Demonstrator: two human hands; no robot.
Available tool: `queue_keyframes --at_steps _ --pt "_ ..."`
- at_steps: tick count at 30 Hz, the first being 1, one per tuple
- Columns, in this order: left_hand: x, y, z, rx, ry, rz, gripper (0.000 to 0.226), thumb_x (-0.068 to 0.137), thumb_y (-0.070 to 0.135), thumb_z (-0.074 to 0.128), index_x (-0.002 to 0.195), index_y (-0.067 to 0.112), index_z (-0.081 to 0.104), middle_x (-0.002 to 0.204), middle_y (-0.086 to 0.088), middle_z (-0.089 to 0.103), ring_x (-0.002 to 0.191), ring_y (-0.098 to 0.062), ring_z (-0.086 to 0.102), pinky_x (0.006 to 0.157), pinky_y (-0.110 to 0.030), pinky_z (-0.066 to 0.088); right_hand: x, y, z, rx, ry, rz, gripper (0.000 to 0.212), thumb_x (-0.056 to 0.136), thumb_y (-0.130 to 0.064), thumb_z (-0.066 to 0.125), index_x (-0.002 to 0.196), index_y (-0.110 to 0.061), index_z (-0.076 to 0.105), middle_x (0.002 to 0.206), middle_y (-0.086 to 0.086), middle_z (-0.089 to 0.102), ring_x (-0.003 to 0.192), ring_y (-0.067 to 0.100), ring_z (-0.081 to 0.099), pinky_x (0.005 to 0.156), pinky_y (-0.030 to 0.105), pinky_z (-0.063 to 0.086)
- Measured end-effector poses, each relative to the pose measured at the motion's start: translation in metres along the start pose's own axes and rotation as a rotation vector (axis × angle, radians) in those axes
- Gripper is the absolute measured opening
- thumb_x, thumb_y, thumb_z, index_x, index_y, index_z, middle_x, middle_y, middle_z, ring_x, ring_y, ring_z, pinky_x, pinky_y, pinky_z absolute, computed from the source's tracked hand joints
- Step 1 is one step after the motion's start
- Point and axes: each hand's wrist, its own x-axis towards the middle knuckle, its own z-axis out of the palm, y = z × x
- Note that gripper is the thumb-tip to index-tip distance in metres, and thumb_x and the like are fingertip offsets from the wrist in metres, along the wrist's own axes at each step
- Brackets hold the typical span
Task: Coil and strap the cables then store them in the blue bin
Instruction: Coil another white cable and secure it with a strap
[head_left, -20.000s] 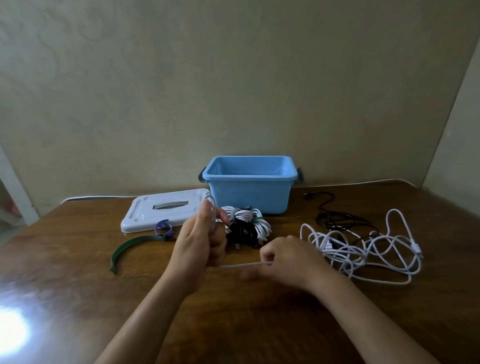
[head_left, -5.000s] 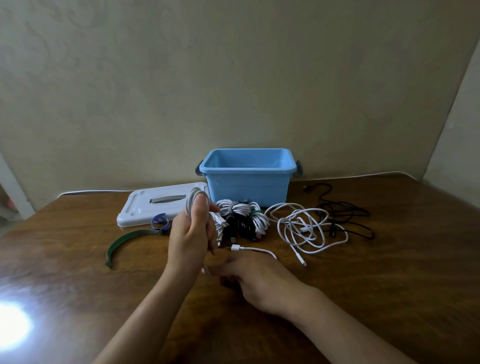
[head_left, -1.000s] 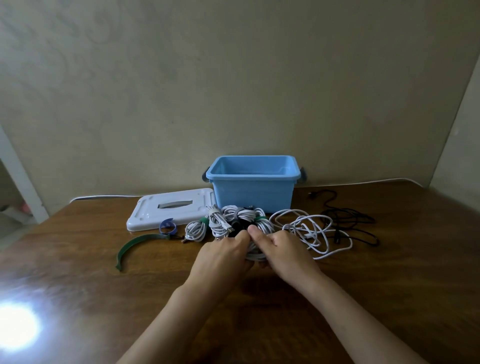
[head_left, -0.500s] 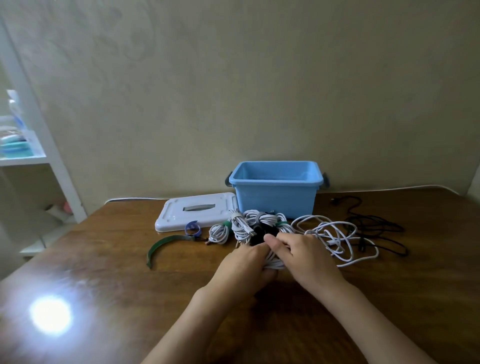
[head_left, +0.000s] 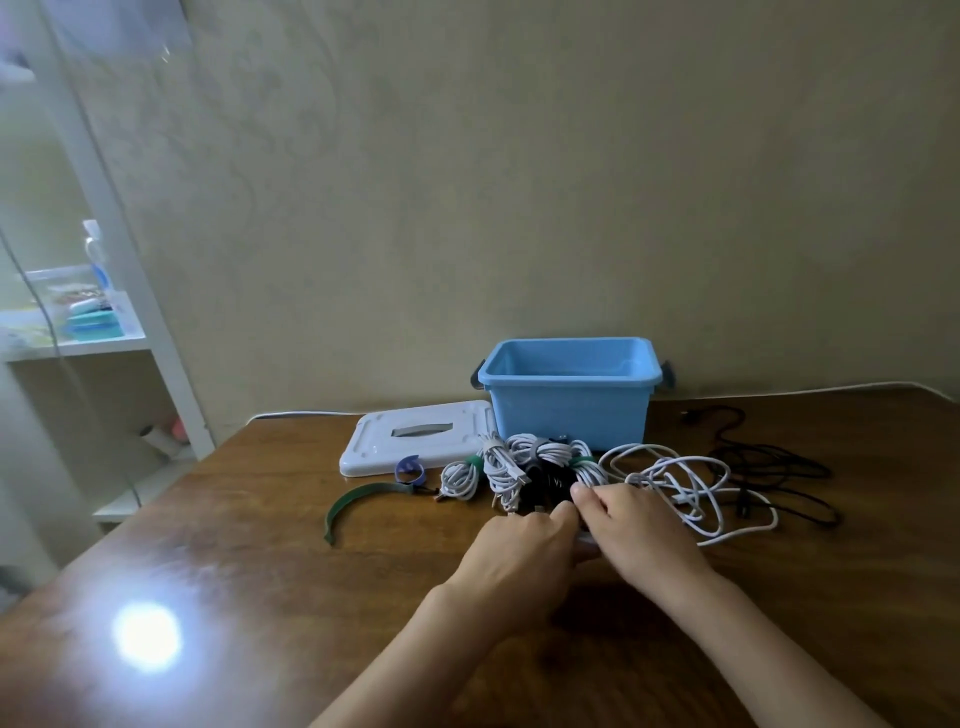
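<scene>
Several strapped coils (head_left: 511, 470) are lined up before the blue bin (head_left: 569, 397) at the bench's (head_left: 260, 545) far edge — none stored yet. A white coil, mostly hidden, is pinched between the left hand (head_left: 524, 545) and right hand (head_left: 631, 525). White cable (head_left: 685, 480) and black cable (head_left: 774, 465) lie loose — uncoiled.

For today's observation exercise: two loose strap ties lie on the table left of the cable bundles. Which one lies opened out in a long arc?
The green strap. It curves in a long open arc on the table, while the blue strap beside the white lid is curled into a small loop.
</scene>
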Motion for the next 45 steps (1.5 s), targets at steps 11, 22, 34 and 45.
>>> queue_keyframes --at_steps 11,22,34,45 --pt "-0.084 -0.166 0.004 -0.431 0.267 -0.560 0.035 0.100 0.050 0.045 0.080 0.022 0.046 0.074 0.002 0.060 0.069 -0.021 0.056 0.068 -0.046 0.049 0.036 -0.076 0.032 0.050 -0.005 -0.216 0.017 0.101 -0.031 0.057 0.112 -0.029 0.069 0.106 -0.009 0.072 0.098 0.011 0.065 0.087 0.029 0.053" --pt "-0.095 -0.216 0.020 -0.763 0.487 -0.762 0.032 0.105 0.038 0.047 0.086 0.016 0.062 0.067 0.006 0.058 0.066 -0.019 0.056 0.063 -0.041 0.047 0.085 -0.140 0.133 -0.072 -0.058 -0.324 0.025 0.101 -0.025 0.058 0.125 -0.026 0.065 0.122 -0.004 0.067 0.112 0.017 0.063 0.090 0.031 0.051" --pt "-0.090 -0.209 0.022 -0.699 0.525 -0.742 0.030 0.103 0.041 0.048 0.089 0.017 0.058 0.081 0.009 0.064 0.075 -0.008 0.058 0.060 -0.013 0.042 0.106 -0.130 0.136 -0.350 0.007 -0.306 0.020 0.099 -0.017 0.057 0.113 -0.029 0.065 0.115 -0.002 0.063 0.099 0.023 0.066 0.077 0.033 0.049" --pt "-0.091 -0.204 0.023 -0.595 0.449 -0.716 0.025 0.104 0.041 0.043 0.086 0.024 0.046 0.081 0.002 0.068 0.075 -0.016 0.063 0.074 -0.045 0.054 0.103 -0.124 0.125 -0.303 -0.069 -0.295 0.015 0.095 -0.022 0.060 0.104 -0.029 0.071 0.112 -0.004 0.065 0.101 0.019 0.063 0.076 0.029 0.044"
